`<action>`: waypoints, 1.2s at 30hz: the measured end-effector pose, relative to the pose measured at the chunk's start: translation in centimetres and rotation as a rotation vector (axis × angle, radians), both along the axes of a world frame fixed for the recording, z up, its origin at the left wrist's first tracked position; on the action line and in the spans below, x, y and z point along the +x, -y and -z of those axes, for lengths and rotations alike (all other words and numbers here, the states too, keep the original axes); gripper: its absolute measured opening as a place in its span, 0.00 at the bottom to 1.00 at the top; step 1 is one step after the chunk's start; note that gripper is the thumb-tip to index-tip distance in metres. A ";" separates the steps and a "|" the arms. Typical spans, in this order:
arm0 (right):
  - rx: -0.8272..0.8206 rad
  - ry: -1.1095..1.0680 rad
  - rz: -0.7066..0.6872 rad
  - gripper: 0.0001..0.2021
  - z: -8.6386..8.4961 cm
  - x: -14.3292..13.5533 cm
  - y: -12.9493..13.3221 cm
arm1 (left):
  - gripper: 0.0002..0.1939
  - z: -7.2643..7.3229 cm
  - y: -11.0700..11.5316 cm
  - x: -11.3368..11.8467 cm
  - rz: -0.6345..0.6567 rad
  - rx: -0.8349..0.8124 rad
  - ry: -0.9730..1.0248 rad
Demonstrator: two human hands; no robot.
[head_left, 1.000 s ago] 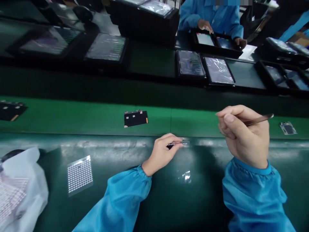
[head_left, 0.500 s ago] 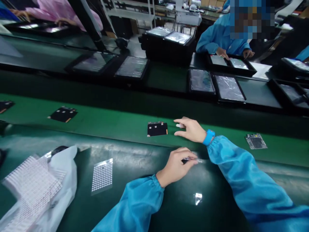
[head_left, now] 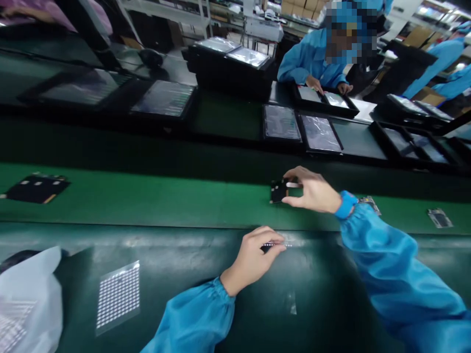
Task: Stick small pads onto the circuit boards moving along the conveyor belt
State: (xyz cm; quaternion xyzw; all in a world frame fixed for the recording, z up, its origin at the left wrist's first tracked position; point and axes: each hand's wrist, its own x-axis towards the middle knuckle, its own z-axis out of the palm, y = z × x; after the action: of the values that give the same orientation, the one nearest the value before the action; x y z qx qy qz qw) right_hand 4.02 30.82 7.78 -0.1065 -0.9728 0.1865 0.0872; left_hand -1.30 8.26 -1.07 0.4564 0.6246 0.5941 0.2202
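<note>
The near bench top (head_left: 184, 294) is dark green and glossy, throwing back smeared lamp glare, while the conveyor belt (head_left: 165, 201) beyond it is a brighter, matt green. The black board (head_left: 277, 191) looks matt. The sleeves (head_left: 397, 274) are smooth, faintly shiny blue cloth, and the dotted sheet (head_left: 117, 296) is clear glossy plastic.

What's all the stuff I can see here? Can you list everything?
board: 1, black, green belt, under the right hand's fingers
second board: 1, black, belt, far left
small boards: 2, grey, belt, far right
strip: 1, thin, clear with dots, in the left fingers
dotted sheet: 1, clear with white dots, dark mat, lower left
bag: 1, white, bottom left corner
trays: several, black, far bench
co-worker: 1, blue coat, hands in a tray
left hand: 1, blue sleeve, on the mat
right hand: 1, blue wristband, on the belt
</note>
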 end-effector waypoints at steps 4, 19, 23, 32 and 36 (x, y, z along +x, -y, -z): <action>0.079 0.124 0.016 0.26 -1.0 0.1 -0.5 | 0.04 0.0 0.0 -0.1 0.005 0.002 -0.026; -1.264 -0.348 0.355 0.22 3.3 8.8 3.9 | 0.03 -0.4 -0.1 0.1 -0.048 -0.014 -0.105; -1.289 -0.378 0.343 0.14 3.7 9.8 5.5 | 0.03 -0.5 -0.1 0.2 -0.054 -0.022 -0.131; -1.172 -0.311 0.232 0.05 2.9 11.2 6.4 | 0.02 -0.7 0.0 0.2 -0.062 -0.009 -0.167; -1.214 -0.367 0.238 0.03 3.0 11.0 6.5 | 0.02 -0.8 -0.2 0.3 -0.068 -0.013 -0.156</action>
State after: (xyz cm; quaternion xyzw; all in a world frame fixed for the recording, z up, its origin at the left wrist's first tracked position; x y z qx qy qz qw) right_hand 15.01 24.35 4.82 -0.2103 -0.6451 0.7079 0.1964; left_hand -1.02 8.42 -0.29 0.4784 0.6588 0.5599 0.1536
